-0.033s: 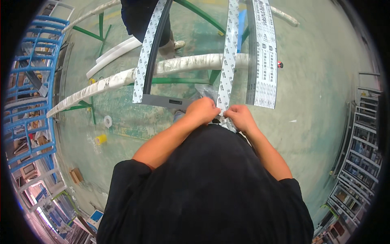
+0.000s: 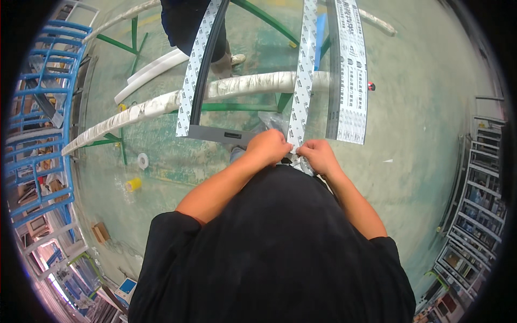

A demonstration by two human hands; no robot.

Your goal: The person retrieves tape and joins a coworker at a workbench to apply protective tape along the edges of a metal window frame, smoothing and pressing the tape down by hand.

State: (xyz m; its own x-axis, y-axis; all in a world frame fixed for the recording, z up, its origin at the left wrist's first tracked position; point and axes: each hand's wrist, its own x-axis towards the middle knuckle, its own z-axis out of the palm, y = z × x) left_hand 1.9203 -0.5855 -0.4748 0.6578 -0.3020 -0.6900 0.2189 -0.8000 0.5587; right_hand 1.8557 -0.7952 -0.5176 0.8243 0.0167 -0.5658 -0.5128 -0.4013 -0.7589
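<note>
Head camera: my left hand (image 2: 268, 146) and right hand (image 2: 319, 155) meet almost fingertip to fingertip at the near end of the film-covered strip (image 2: 301, 81), which runs straight away from me. Each has thumb and fingers pinched on that end, one at either edge; the exact fold between them is too small to make out. My left forearm (image 2: 221, 185) and right forearm (image 2: 355, 199) slant inward, elbows wide, my black shirt (image 2: 280, 242) close below my wrists. On my left, the grey bar (image 2: 215, 133) runs right up to my knuckles. Ahead on my right, the wide profile (image 2: 353, 81) stops short of my hand, a gap separating it from the strip. Beyond lies open floor (image 2: 414, 161).
</note>
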